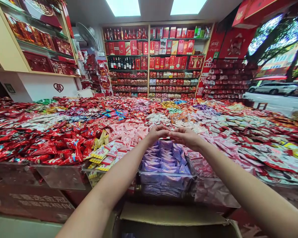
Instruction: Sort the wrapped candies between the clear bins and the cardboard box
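Observation:
My left hand (159, 133) and my right hand (185, 137) meet fingertip to fingertip above the heap of sweets. On both, the fingers are bent and drawn together; whatever they pinch, if anything, is too small to make out. Just below them sits a clear plastic bin (167, 174), packed with rows of purple candy packets (167, 160). Pale pink packets (129, 132) lie left of my hands, and more pink packets (222, 148) are to the right. White packets (159, 119) lie just beyond my fingers.
An open cardboard box (173, 215) stands below the bins, nearest me. Red candy packets (64, 148) fill the bins at left, with yellow packets (99, 153) beside them. Shelves of bottles and red boxes (160, 62) line the back wall. A street with parked cars (273, 86) shows at right.

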`<act>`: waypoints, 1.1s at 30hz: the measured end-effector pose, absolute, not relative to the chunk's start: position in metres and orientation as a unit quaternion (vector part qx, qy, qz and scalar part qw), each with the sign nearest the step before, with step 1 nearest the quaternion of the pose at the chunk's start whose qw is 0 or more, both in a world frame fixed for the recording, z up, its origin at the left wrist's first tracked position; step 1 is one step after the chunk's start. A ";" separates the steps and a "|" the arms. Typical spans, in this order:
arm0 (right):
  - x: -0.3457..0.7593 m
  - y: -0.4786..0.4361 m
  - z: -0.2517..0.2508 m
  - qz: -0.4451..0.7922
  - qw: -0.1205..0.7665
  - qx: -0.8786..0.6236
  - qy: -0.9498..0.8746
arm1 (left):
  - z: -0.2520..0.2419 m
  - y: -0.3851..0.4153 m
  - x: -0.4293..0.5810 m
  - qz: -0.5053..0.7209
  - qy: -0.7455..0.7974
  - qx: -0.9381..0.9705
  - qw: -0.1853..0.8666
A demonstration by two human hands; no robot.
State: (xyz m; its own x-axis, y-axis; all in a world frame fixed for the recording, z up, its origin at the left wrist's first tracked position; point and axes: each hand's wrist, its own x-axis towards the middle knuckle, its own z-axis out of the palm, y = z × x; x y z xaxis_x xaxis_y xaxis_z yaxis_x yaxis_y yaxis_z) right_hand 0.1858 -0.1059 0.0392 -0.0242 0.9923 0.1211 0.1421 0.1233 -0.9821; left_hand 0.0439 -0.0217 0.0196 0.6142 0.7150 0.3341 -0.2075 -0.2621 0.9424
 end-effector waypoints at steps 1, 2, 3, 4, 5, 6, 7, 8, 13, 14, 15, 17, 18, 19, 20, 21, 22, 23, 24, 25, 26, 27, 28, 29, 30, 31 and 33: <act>0.185 -0.107 0.039 0.423 0.483 -0.506 -0.576 | 0.021 -0.021 0.044 0.402 0.195 0.690 0.570; 0.185 -0.107 0.039 0.390 0.477 -0.522 -0.590 | 0.023 -0.021 0.043 0.412 0.209 0.690 0.557; 0.184 -0.108 0.039 0.345 0.469 -0.544 -0.604 | 0.024 -0.020 0.042 0.430 0.224 0.687 0.541; 0.184 -0.109 0.039 0.297 0.458 -0.566 -0.618 | 0.026 -0.019 0.041 0.452 0.238 0.682 0.523; 0.183 -0.110 0.039 0.252 0.443 -0.584 -0.632 | 0.028 -0.018 0.040 0.477 0.251 0.676 0.503; 0.182 -0.112 0.039 0.217 0.424 -0.600 -0.642 | 0.029 -0.017 0.038 0.500 0.260 0.670 0.483; 0.181 -0.113 0.038 0.191 0.406 -0.614 -0.650 | 0.031 -0.016 0.037 0.518 0.264 0.667 0.466; 0.180 -0.115 0.038 0.176 0.390 -0.623 -0.655 | 0.031 -0.015 0.037 0.531 0.264 0.666 0.452; 0.165 -0.113 0.019 0.252 0.398 -0.582 -0.663 | 0.038 -0.014 0.038 0.563 0.232 0.682 0.405; 0.160 -0.112 0.013 0.281 0.407 -0.564 -0.661 | 0.041 -0.015 0.039 0.573 0.219 0.681 0.401; 0.154 -0.110 0.008 0.307 0.413 -0.550 -0.657 | 0.045 -0.016 0.039 0.582 0.206 0.678 0.400; 0.142 -0.107 -0.002 0.344 0.419 -0.538 -0.645 | 0.055 -0.019 0.039 0.594 0.190 0.668 0.405; 0.136 -0.106 -0.006 0.353 0.418 -0.539 -0.641 | 0.060 -0.021 0.038 0.597 0.187 0.664 0.408; 0.130 -0.104 -0.010 0.354 0.413 -0.543 -0.639 | 0.064 -0.022 0.037 0.599 0.187 0.663 0.409; 0.124 -0.103 -0.012 0.347 0.406 -0.550 -0.642 | 0.067 -0.024 0.036 0.597 0.188 0.665 0.408; 0.119 -0.101 -0.013 0.330 0.393 -0.559 -0.651 | 0.070 -0.025 0.035 0.592 0.191 0.670 0.406; 0.116 -0.099 -0.014 0.305 0.376 -0.570 -0.664 | 0.071 -0.026 0.034 0.583 0.193 0.678 0.403; 0.113 -0.098 -0.013 0.275 0.353 -0.581 -0.680 | 0.072 -0.027 0.032 0.570 0.193 0.691 0.401; 0.112 -0.097 -0.010 0.240 0.329 -0.592 -0.695 | 0.072 -0.028 0.031 0.551 0.193 0.707 0.399; 0.112 -0.097 -0.006 0.202 0.309 -0.598 -0.711 | 0.071 -0.030 0.028 0.530 0.194 0.726 0.394; 0.113 -0.099 -0.001 0.161 0.297 -0.600 -0.726 | 0.071 -0.033 0.024 0.510 0.196 0.743 0.387; 0.116 -0.105 0.006 0.124 0.295 -0.599 -0.734 | 0.070 -0.040 0.018 0.494 0.197 0.757 0.378; 0.119 -0.115 0.014 0.096 0.305 -0.597 -0.735 | 0.069 -0.049 0.011 0.481 0.202 0.771 0.366; 0.123 -0.129 0.022 0.084 0.324 -0.593 -0.732 | 0.067 -0.062 0.001 0.480 0.206 0.776 0.353; 0.126 -0.148 0.028 0.094 0.342 -0.587 -0.728 | 0.065 -0.079 -0.011 0.479 0.211 0.780 0.343; 0.130 -0.171 0.032 0.132 0.353 -0.579 -0.723 | 0.060 -0.099 -0.025 0.479 0.226 0.784 0.324; 0.133 -0.222 0.023 0.277 0.314 -0.508 -0.753 | 0.045 -0.145 -0.055 0.448 0.265 0.800 0.298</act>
State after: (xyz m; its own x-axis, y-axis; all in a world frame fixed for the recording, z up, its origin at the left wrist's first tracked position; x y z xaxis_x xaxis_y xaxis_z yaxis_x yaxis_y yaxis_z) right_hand 0.1330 -0.2224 0.0231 -0.2860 0.9391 0.1906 0.5914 0.3295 -0.7360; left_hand -0.0546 -0.1453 0.0447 0.4592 0.6910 0.5583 0.1567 -0.6817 0.7147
